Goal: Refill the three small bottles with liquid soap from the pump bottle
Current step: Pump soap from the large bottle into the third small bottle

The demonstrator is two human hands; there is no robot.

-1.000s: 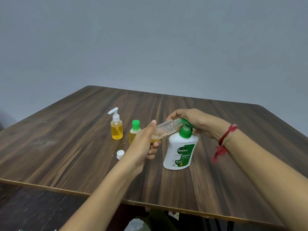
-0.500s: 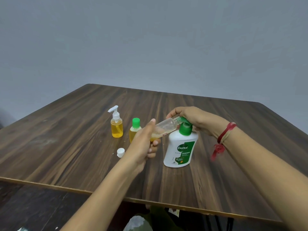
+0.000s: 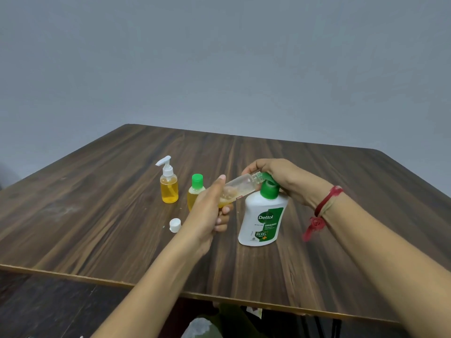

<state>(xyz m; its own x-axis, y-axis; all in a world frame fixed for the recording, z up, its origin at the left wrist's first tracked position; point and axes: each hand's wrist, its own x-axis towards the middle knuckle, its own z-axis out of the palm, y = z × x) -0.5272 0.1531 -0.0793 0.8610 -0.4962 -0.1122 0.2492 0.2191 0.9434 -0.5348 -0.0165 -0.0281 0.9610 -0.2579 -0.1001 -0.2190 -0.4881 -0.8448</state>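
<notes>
Head view. Left hand (image 3: 207, 211) wrapped around base of clear small bottle (image 3: 240, 187), tilted, open neck touching nozzle of pump bottle (image 3: 264, 215). Right hand (image 3: 283, 178) on green pump head, fingers curled over it. A little amber soap pooled at low end. Capped green-top bottle (image 3: 196, 191) and white-pump bottle (image 3: 169, 184) upright on table (image 3: 97, 215), both filled; loose white cap (image 3: 175, 225) near. Likely light, stiff plastic, slick if soap dribbles; best held low on body, neck left free.

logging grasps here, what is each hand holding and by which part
Left hand grips the clear bottle by its base. Right hand rests on the pump bottle head.
</notes>
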